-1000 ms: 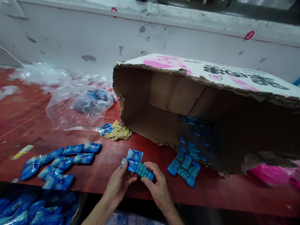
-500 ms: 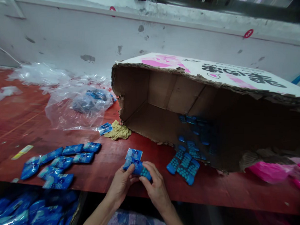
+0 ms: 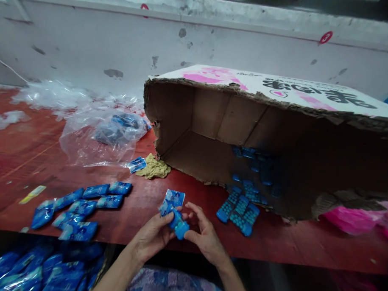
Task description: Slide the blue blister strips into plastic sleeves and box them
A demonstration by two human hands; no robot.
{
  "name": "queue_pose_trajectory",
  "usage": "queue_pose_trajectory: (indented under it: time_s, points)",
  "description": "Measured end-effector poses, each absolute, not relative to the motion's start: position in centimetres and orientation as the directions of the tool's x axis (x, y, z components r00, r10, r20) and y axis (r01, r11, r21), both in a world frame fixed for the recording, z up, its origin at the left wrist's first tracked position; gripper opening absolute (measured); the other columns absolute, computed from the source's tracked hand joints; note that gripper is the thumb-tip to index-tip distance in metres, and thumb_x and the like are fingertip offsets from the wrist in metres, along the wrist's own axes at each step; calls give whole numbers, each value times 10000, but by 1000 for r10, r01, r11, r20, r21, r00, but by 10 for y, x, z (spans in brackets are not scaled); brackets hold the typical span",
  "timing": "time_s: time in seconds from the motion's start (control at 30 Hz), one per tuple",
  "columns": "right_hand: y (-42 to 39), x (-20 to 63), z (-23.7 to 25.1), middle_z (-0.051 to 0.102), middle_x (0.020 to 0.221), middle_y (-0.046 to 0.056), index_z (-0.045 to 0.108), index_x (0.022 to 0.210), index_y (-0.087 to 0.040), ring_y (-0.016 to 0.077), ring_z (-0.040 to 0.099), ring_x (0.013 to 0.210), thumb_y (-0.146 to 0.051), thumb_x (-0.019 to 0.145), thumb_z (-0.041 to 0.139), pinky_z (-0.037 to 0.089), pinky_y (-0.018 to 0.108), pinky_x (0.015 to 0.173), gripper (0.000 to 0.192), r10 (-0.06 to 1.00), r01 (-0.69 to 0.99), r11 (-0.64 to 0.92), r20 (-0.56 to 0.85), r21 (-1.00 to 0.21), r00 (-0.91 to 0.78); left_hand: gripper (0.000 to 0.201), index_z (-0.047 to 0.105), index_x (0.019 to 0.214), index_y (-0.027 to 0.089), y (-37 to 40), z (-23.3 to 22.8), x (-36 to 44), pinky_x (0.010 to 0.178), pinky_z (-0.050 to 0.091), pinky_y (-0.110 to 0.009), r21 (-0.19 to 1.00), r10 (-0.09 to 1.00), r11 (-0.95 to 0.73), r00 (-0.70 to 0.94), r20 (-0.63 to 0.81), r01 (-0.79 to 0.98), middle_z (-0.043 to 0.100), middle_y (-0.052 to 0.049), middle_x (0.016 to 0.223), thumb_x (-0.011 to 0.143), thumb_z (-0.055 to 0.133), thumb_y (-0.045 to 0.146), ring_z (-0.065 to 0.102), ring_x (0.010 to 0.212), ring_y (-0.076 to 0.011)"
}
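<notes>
My left hand (image 3: 154, 233) is closed, its thumb on top of a small blue piece with raised bumps (image 3: 179, 227), shaped a little like a toy phone. My right hand (image 3: 203, 235) has its fingers apart, the thumb close to the near end of that piece; whether they touch I cannot tell. Just beyond the left fingers is a blue printed packet (image 3: 174, 198), partly covered by the hand. Similar bumpy blue pieces (image 3: 239, 210) lie to the right at the carton's mouth. Several filled blue packets (image 3: 80, 207) are spread out on the left.
A torn cardboard carton (image 3: 209, 158) lies on its side on the red table (image 3: 192, 188), with more blue pieces inside. Left of it are a yellowish lump (image 3: 154, 166) and clear plastic bags (image 3: 82, 137). Below the table edge, a container of blue packets (image 3: 33, 267) stands at left.
My right fingers have come off the blue piece and spread apart. The piece has tilted, its near end now pointing more towards me, in my left hand.
</notes>
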State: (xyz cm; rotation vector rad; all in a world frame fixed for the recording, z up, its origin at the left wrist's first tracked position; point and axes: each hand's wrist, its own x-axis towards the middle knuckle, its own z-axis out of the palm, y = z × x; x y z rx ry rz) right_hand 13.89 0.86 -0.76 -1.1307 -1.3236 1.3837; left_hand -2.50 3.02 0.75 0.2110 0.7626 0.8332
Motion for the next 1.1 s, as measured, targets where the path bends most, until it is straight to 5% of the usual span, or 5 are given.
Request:
queue_pose_trajectory:
  time_s: [0.1, 0.43, 0.67, 0.93, 1.1]
  points:
    - [10, 141, -3, 467, 1291, 15, 459, 1250, -312, 208, 427, 1188, -113, 649, 673, 328, 381, 1007, 668, 967, -27, -18, -11, -999, -254, 244, 616, 1005, 89, 30, 7, -26, 826, 483, -341, 449, 726, 687, 520, -450, -571, 680, -138, 918, 769, 551, 97, 618, 949, -245]
    - [7, 138, -2, 528, 1227, 3, 439, 1257, -349, 181, 518, 1101, -256, 692, 701, 427, 320, 908, 630, 936, -292, -104, 6, -951, -352, 261, 651, 937, 83, 20, 0, -16, 801, 482, -288, 393, 700, 714, 596, -393, -579, 690, -113, 852, 681, 672, 128, 642, 872, -226]
    - [0, 133, -17, 552, 1204, 6, 416, 1280, -350, 187, 532, 1079, -376, 773, 624, 390, 321, 947, 549, 968, -176, -20, 25, -984, -249, 206, 665, 863, 133, 9, -1, -1, 715, 489, -240, 405, 769, 624, 433, -471, -668, 693, -50, 777, 704, 673, 263, 643, 731, -147]
    - [3, 123, -26, 612, 1106, 31, 475, 1246, -258, 193, 566, 990, -360, 817, 560, 429, 307, 879, 449, 983, 85, 36, 20, -996, -183, 198, 652, 884, 121, 3, 1, 2, 741, 505, -291, 412, 761, 589, 305, -573, -696, 692, -75, 779, 744, 628, 260, 651, 758, -182]
    - [27, 123, -17, 597, 1068, 42, 558, 1121, -221, 177, 535, 1004, -212, 825, 545, 410, 289, 890, 296, 972, 407, 201, 130, -891, -196, 312, 622, 822, 139, 32, 4, -59, 723, 537, -358, 454, 775, 298, -65, -629, -840, 690, -85, 802, 869, 397, 350, 654, 831, -218]
